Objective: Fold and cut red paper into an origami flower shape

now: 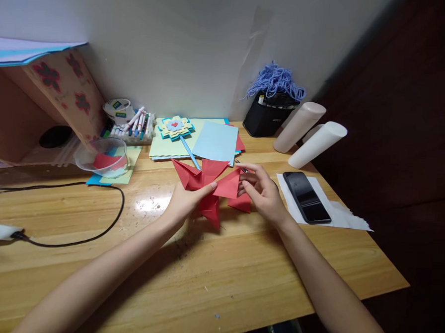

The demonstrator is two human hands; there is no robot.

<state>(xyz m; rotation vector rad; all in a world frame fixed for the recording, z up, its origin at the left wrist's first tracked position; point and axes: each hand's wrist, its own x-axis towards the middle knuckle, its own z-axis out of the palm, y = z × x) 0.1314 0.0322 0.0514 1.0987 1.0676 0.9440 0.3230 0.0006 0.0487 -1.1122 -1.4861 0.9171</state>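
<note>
A folded red paper shape point(207, 178) with several pointed flaps, like a flower or star, is held just above the wooden table. My left hand point(185, 200) grips it from the left, thumb pressed on top near its middle and the other fingers hidden beneath. At its right flap is my right hand point(265, 194), fingers apart and curved, with the fingertips at the paper's edge. Under that flap, a smaller red paper piece point(241, 203) shows. Behind the shape, a layered paper flower point(175, 127) on a blue stick point(189, 152) lies over coloured sheets point(216, 141).
To the right, a black phone point(306, 196) rests on white tissue point(341, 215), near two white bottles point(318, 144). A black pouch point(270, 117) with blue yarn stands behind. Leftward are markers point(137, 125), a plastic bowl point(101, 167) and a black cable point(121, 208).
</note>
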